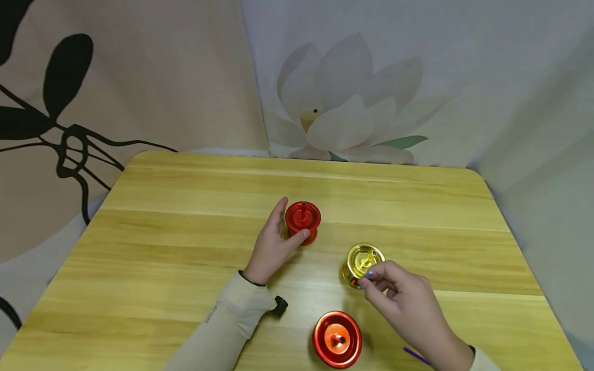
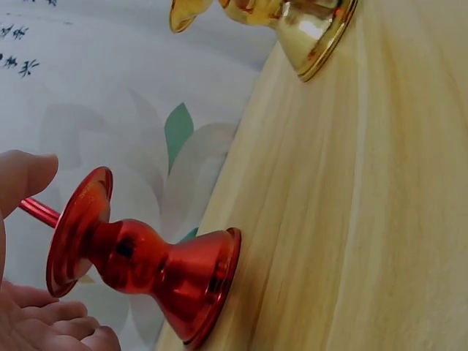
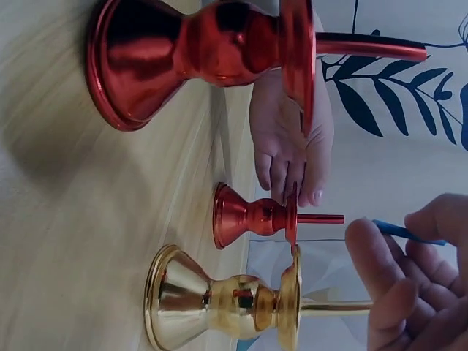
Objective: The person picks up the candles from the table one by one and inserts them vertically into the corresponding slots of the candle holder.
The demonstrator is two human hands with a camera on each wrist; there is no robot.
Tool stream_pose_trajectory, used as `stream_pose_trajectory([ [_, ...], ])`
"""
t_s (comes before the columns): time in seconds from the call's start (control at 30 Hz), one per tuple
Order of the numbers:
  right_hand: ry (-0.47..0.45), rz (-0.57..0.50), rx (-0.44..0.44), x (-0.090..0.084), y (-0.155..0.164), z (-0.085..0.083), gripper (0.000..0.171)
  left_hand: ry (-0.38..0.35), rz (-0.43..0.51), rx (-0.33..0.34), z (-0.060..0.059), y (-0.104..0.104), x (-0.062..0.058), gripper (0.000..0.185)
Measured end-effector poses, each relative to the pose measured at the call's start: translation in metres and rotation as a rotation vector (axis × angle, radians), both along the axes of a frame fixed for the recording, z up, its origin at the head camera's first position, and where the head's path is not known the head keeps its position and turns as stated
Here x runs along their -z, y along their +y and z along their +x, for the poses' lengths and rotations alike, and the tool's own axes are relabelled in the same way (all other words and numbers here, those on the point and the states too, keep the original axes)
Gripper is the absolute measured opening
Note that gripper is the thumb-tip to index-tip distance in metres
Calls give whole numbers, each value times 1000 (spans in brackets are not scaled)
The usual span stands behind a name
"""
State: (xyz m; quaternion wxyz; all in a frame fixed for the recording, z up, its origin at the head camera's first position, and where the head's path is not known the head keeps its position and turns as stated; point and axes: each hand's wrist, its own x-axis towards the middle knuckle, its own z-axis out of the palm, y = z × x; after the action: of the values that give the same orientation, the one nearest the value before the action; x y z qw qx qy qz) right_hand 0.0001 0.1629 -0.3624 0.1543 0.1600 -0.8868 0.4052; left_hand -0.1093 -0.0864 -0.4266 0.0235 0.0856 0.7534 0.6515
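Observation:
My left hand (image 1: 270,251) is beside the far red metal candlestick (image 1: 303,219), thumb and fingers spread on either side of its dish. Whether they touch it, I cannot tell. That candlestick stands upright, a thin tube rising from its dish, in the left wrist view too. My right hand (image 1: 410,299) pinches a small thin blue stick (image 3: 408,232) between thumb and forefinger. It is just in front of the gold candlestick (image 1: 363,257), near its rim. Nearest me stands another red candlestick (image 1: 337,340), left of my right hand.
A thin purple stick (image 1: 416,355) lies on the wooden table (image 1: 162,268) beside my right wrist. Behind the table hangs a pale cloth (image 1: 352,103) printed with a flower. A black strap end (image 1: 280,306) sticks out from my left sleeve.

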Motion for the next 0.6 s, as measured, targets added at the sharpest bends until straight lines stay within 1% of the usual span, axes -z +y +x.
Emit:
stream_pose_trajectory([
  [0.17, 15, 3, 4, 1, -3, -1, 31, -11, 37, 26, -2, 3, 0, 94],
  [0.4, 57, 21, -6, 0, -4, -7, 30, -17, -7, 26, -3, 5, 2, 96],
  [0.6, 88, 35, -19, -5, -8, -14, 29, 2, -79, 8, -8, 5, 2, 94],
])
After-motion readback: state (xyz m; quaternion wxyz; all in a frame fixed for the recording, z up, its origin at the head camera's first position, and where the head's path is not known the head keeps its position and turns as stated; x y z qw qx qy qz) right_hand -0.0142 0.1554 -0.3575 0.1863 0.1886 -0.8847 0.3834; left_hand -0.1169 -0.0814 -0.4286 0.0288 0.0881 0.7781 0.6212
